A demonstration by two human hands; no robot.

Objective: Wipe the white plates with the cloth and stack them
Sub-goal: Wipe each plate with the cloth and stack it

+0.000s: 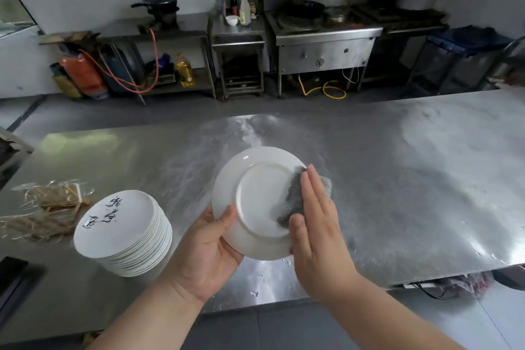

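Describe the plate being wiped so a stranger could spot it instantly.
Start at the long steel table; right of the stack of white plates on it, a left hand holds one plate in the air. A right hand presses a grey cloth on it. Unlike the stack's top plate, marked with black writing, it shows its bare, ringed underside.

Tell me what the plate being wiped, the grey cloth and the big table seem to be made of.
The plate looks like glazed white ceramic, perhaps porcelain: glossy, with a bright highlight and a raised foot ring. The cloth seems a soft knitted or woven fabric, matt grey and nubbly; fibre unclear. The table is likely stainless steel: a brushed silver sheet with dull reflections.
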